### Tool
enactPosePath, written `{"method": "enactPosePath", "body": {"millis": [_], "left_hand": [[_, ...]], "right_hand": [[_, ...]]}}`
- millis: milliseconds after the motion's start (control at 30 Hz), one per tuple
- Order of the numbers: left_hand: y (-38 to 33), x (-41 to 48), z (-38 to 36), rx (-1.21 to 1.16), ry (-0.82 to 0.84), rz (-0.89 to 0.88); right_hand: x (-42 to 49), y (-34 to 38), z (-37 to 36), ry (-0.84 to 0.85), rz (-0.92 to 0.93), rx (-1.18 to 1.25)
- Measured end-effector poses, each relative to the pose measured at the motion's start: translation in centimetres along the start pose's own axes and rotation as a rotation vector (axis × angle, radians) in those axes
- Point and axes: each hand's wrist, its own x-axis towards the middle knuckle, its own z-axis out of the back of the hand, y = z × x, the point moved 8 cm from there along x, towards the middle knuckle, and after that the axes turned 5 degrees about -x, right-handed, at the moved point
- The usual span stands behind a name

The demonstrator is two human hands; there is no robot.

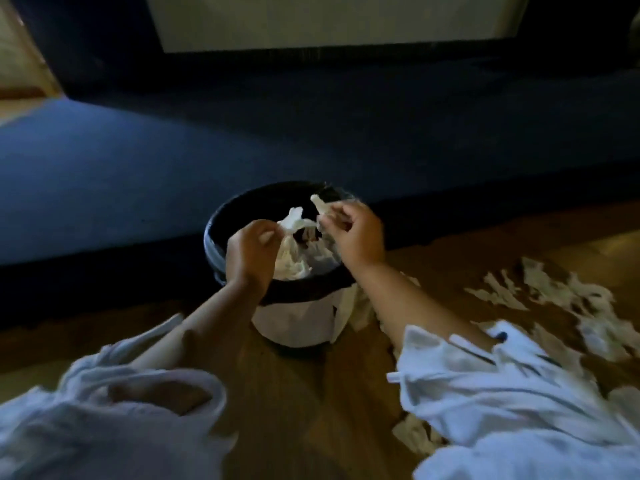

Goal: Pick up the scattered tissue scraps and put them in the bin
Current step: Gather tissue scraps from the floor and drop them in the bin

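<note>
- We note two white sleeves nearest the camera: the left sleeve (104,410) and the right sleeve (502,393), both pushed up over bare forearms.
- The wooden floor (311,410) carries loose tissue scraps (554,296), which are spread to the right of the bin. One further scrap (415,434) lies beside the right sleeve.
- The bin (294,323) stands upright on the floor between the forearms. It has a white body and a black rim.
- Crumpled tissue (294,261) already lies inside the bin.
- The left hand (249,251) is above the bin opening, its fingers curled and pinching a white strip (292,220).
- The right hand (356,233) is over the far right of the rim, pinching a second strip (320,204) between thumb and fingers. We cannot tell whether the two strips are joined.
- Beyond the bin we record a blue padded furniture edge (138,161).
- Farthest off is a pale panel (311,22).
</note>
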Motion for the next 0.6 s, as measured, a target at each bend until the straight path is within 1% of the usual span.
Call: {"method": "enactPosePath", "body": {"millis": [67, 133, 200, 267, 433, 533, 567, 600], "left_hand": [[2.0, 0.2, 0.2, 0.136, -0.03, 0.019], [2.7, 0.0, 0.0, 0.278, -0.079, -0.024], [2.6, 0.1, 0.1, 0.298, -0.12, -0.057], [2.5, 0.3, -0.3, 0.324, -0.093, -0.086], [1.8, 0.0, -0.7, 0.374, -0.055, -0.143], [0.7, 0.1, -1.2, 0.607, -0.06, -0.239], [0.1, -0.1, -1.5, 0.647, -0.062, -0.274], [-0.5, -0.6, -1.8, 0.635, -0.057, -0.308]], "right_hand": [[-0.3, -1.5, -3.0, 0.082, -0.002, -0.156], [-0.9, -2.5, -3.7, 0.08, -0.013, -0.247], [-0.9, -2.8, -3.6, 0.044, -0.022, -0.312], [-0.8, -2.8, -3.6, 0.043, -0.004, -0.343], [-0.9, -2.7, -3.1, -0.029, 0.017, -0.332], [-1.4, -2.2, -2.4, -0.076, 0.081, -0.221], [-1.7, -1.9, -2.0, -0.074, 0.116, -0.178], [-2.0, -1.9, -1.5, -0.077, 0.144, -0.157]]}}
